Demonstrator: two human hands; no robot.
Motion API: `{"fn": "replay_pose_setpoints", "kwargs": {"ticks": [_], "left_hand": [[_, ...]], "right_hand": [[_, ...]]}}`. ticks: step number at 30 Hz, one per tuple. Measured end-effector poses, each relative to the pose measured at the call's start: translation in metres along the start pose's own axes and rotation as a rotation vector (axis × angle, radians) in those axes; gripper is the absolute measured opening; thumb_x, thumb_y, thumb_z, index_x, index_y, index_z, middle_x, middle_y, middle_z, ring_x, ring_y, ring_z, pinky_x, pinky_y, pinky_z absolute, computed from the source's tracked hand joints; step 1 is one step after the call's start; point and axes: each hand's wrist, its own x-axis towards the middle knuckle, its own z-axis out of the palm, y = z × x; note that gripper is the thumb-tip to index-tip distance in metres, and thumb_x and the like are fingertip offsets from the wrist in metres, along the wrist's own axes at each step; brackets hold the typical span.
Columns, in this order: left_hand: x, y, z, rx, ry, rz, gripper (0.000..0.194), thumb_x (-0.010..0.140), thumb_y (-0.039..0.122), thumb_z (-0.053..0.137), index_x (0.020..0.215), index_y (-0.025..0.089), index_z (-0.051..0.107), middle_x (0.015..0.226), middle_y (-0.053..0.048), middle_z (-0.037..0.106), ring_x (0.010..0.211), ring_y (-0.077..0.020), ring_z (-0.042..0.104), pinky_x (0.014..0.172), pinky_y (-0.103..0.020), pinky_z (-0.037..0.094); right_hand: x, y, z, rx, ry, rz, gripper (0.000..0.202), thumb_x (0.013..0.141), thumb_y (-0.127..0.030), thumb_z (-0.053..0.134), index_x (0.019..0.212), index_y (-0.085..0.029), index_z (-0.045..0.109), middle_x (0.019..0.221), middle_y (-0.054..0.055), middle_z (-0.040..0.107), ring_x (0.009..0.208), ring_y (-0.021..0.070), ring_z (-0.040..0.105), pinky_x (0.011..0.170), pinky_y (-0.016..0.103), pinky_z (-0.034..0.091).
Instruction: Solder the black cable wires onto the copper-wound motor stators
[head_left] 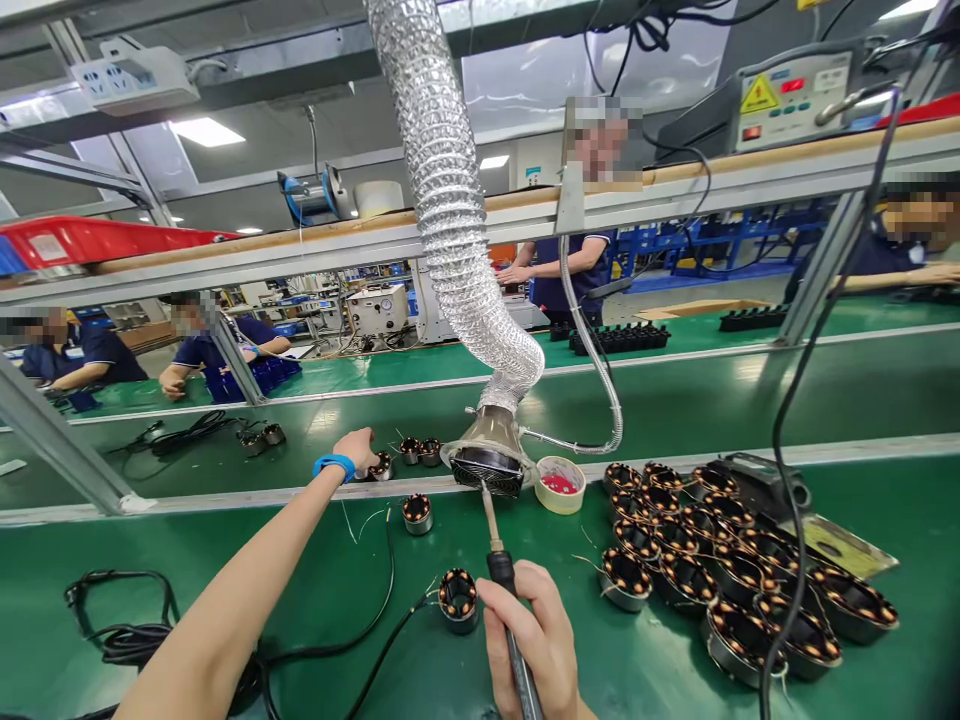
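My right hand (pixel 536 635) is wrapped round a soldering iron (pixel 501 570), its tip pointing up and away in front of the fume hood. Close beside its fingers sits a wound motor stator (pixel 457 602) with a black cable (pixel 401 630) running to its thin wires. My left arm reaches far across the bench, a blue band on the wrist. There my left hand (pixel 354 450) has its fingers curled at another stator (pixel 382 466); part of the grip is hidden. Two more stators (pixel 420 451) stand just right of it, and a single stator (pixel 417 514) stands nearer me.
A fume hood (pixel 487 440) hangs mid-bench on a foil duct (pixel 442 170). Right of it are a tape roll (pixel 560 484) and several clustered stators (pixel 686 575). Coiled cables (pixel 135 640) lie left. A hanging cable (pixel 806 400) crosses the right side. Co-workers sit beyond.
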Motion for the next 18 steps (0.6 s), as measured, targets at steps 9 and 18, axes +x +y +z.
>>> {"fn": "replay_pose_setpoints", "kwargs": {"ticks": [9,18], "left_hand": [[-0.013,0.028,0.01,-0.035,0.059,0.105,0.058,0.07,0.034,0.066,0.125,0.018,0.054,0.108,-0.009,0.072,0.099,-0.026,0.068,0.073,-0.028,0.05],[-0.006,0.041,0.006,0.032,0.02,0.155,0.05,0.073,0.029,0.065,0.121,0.019,0.058,0.118,-0.012,0.066,0.104,-0.027,0.065,0.08,-0.029,0.051]], "right_hand": [[0.002,-0.004,-0.002,-0.015,-0.009,0.007,0.036,0.082,0.005,0.051,0.112,-0.011,0.062,0.097,0.009,0.055,0.088,0.019,0.052,0.074,0.037,0.051],[0.009,-0.009,-0.005,-0.03,-0.001,0.016,0.034,0.083,0.003,0.051,0.111,-0.013,0.062,0.093,0.008,0.055,0.084,0.0176,0.052,0.071,0.036,0.052]]}}
